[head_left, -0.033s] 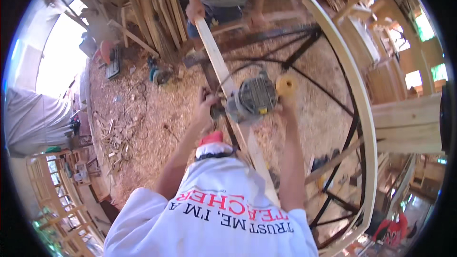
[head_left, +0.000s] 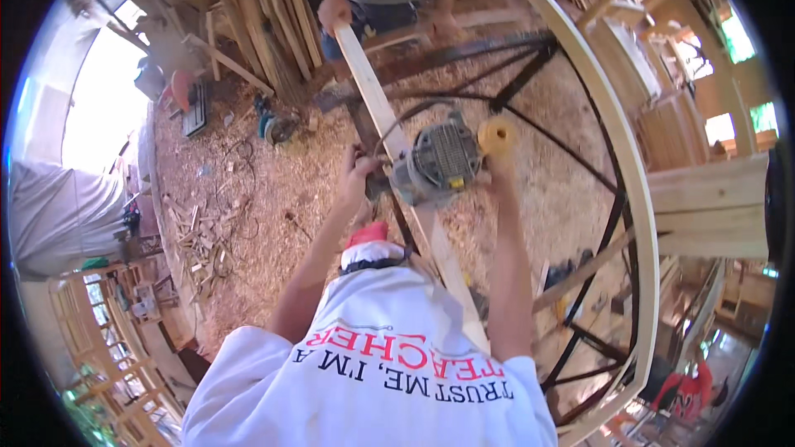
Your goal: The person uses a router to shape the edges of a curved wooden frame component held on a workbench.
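Landmark: the power tool, right in front of the person. My read on the step: it's being worked along the wood strip, which passes under it. Left hand at tool's left end, fingers curled, looks to be gripping it. Right hand at tool's right, just below the yellow knob; blurred, can't tell how closed. Next move likely calls for two-handed control, tool level on the wood.

Tool lies roughly crosswise to the strip, knob side to the right. Strip's long axis slants: near end right of tool, far end beyond it to the left. Metal frame spreads beyond and right of tool; curved wood piece farther right. Co-worker's hand holds strip's far end, beyond tool.
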A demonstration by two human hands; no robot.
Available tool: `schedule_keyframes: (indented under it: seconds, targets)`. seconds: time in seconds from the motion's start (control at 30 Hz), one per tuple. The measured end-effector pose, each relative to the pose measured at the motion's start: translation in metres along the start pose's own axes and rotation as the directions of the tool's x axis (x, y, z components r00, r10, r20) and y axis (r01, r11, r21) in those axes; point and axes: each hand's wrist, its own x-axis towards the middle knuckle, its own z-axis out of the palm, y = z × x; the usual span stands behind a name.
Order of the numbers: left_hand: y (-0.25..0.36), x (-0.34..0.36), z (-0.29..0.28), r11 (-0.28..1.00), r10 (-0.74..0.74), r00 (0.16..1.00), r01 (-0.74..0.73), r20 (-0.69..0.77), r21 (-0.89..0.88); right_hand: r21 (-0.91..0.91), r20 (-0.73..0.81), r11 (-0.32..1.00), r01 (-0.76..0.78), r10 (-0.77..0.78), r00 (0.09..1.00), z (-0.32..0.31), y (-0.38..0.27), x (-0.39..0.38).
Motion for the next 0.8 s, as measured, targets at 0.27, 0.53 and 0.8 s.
schedule_keyframes:
  seconds: [0.27, 0.53, 0.8]
  targets:
    - [0.03, 0.002, 0.012, 0.984, -0.069, 0.987, 0.092, 0.147, -0.153, -0.088, -0.069, 0.97, 0.226, -0.233, 0.97, 0.009, -0.062, 0.008]
    - [0.034, 0.019, -0.012, 0.919, -0.089, 0.974, 0.0, 0.208, 0.394, -0.017, -0.044, 0.989, 0.145, -0.145, 0.988, 0.006, -0.115, -0.026]
    - [0.059, 0.015, 0.004, 0.693, -0.105, 0.966, -0.099, 0.236, 0.714, 0.112, 0.064, 0.992, 0.055, -0.062, 0.996, 0.004, -0.087, -0.003]
